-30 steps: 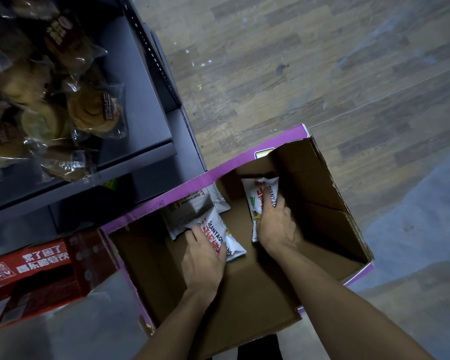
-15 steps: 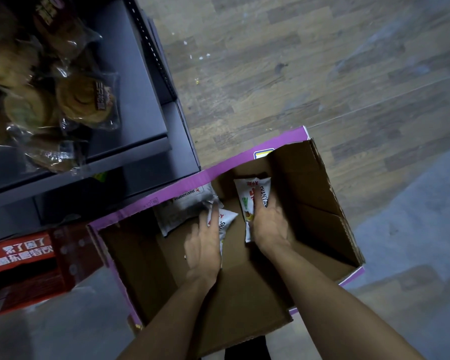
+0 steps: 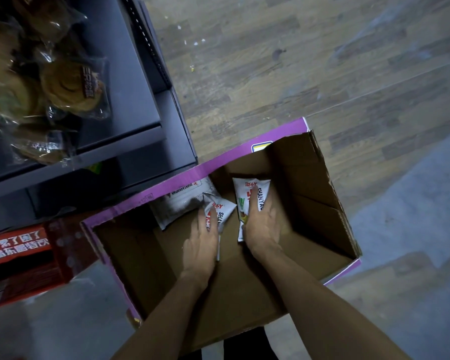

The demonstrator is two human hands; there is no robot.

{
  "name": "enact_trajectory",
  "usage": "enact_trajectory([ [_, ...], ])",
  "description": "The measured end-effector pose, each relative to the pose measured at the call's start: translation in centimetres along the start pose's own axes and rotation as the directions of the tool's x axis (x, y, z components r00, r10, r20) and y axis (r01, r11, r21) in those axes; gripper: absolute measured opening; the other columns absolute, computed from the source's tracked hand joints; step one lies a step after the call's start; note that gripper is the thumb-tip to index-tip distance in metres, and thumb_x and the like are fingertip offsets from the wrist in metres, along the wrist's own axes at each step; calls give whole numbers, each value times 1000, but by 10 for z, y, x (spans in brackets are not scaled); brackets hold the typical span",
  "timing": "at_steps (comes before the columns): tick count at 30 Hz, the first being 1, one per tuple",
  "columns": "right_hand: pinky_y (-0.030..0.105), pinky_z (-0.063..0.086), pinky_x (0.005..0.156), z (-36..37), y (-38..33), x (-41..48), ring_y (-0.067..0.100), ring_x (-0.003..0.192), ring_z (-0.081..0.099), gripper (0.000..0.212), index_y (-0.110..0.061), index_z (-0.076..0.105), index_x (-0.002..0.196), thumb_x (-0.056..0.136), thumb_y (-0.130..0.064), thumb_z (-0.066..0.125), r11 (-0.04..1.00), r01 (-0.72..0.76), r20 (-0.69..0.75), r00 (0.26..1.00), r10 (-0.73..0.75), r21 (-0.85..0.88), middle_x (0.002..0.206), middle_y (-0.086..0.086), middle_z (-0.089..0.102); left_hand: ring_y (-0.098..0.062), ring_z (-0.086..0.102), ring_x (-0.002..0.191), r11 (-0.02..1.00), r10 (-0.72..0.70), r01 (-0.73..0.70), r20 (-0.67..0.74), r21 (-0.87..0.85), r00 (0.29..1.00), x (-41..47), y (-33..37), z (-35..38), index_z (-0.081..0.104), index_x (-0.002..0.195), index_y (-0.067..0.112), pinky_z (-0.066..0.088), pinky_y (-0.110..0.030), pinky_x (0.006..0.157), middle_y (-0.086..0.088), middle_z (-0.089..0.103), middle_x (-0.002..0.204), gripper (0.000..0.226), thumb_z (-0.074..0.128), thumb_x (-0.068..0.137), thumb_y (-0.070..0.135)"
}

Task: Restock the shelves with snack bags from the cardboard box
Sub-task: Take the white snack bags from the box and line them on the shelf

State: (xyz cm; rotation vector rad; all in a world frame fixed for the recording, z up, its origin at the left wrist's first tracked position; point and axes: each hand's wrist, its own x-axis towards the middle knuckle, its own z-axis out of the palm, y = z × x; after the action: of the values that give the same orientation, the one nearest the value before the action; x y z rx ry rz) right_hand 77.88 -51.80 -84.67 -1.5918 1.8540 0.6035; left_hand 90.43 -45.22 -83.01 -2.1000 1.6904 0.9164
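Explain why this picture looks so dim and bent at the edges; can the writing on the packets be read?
Head view: dim light, with the cardboard box interior in shadow; the wide lens seems to bow the shelf upright and floor planks; glare glints on the pastry wrappers; SHANYAO reads clearly on the right snack bag; print on the left snack bag lies partly under fingers.

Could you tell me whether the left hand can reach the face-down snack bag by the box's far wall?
Probably yes: the face-down bag lies uncovered just beyond the fingers of the left hand, inside the open box, though that hand already holds another bag.
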Motion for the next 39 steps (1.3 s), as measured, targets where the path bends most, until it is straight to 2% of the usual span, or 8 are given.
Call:
enact_trajectory([
  [6,39,38,99,-5,-1,11,32,132,32,91,-33,-8,156,95,-30,60,1000,-3,49,999,2,31,152,17,16,-28,46,115,993,-115,115,-29,-25,993,15,6,12,7,153,34,51,-39,80,-15,26,144,89,65,86,25],
  [9,39,39,98,-4,-2,12,32,129,37,92,-35,-8,156,94,-30,61,999,-7,41,999,5,45,147,17,22,-29,48,114,988,-144,145,23,-54,989,13,6,11,-1,153,40,49,-41,83,-14,30,137,92,64,88,35],
  [12,39,41,96,-5,2,10,33,126,42,92,-35,-6,156,93,-32,62,999,5,37,999,-7,54,145,17,25,-27,53,107,985,-165,165,3,-46,986,13,8,8,2,152,43,49,-39,78,-10,40,129,84,59,91,40],
  [18,37,44,94,-20,3,0,31,120,49,86,-35,4,156,93,-37,62,999,31,2,1000,-32,27,139,14,33,-28,62,95,970,-235,233,-38,-65,971,7,14,-7,19,150,44,39,-34,64,-7,51,117,72,56,92,24],
  [20,37,44,93,-32,1,-9,31,120,50,86,-34,6,156,92,-37,63,999,24,13,1000,-24,23,140,14,33,-28,62,96,971,-234,232,-21,-61,972,-3,17,-20,20,149,45,36,-33,65,-6,51,119,71,56,92,24],
  [24,36,44,90,-66,-1,-40,30,118,52,85,-34,9,156,91,-38,64,999,33,-15,999,-32,36,139,13,34,-29,63,94,972,-219,215,-38,-99,975,-31,20,-58,22,148,40,43,-35,68,-6,53,116,70,60,90,31],
  [30,37,45,85,-120,-3,-101,30,114,54,87,-33,11,155,88,-43,66,995,72,-73,995,-67,72,134,11,38,-30,62,100,971,-207,188,-130,-147,970,-84,22,-115,25,148,34,50,-38,76,-7,55,117,71,63,89,37],
  [39,37,44,77,-186,-19,-207,30,105,58,85,-31,18,153,85,-47,67,982,170,-207,967,-150,82,124,10,42,-29,63,100,987,-132,95,-315,-129,940,-158,9,-196,29,148,31,50,-37,73,-6,57,121,70,63,88,41],
])
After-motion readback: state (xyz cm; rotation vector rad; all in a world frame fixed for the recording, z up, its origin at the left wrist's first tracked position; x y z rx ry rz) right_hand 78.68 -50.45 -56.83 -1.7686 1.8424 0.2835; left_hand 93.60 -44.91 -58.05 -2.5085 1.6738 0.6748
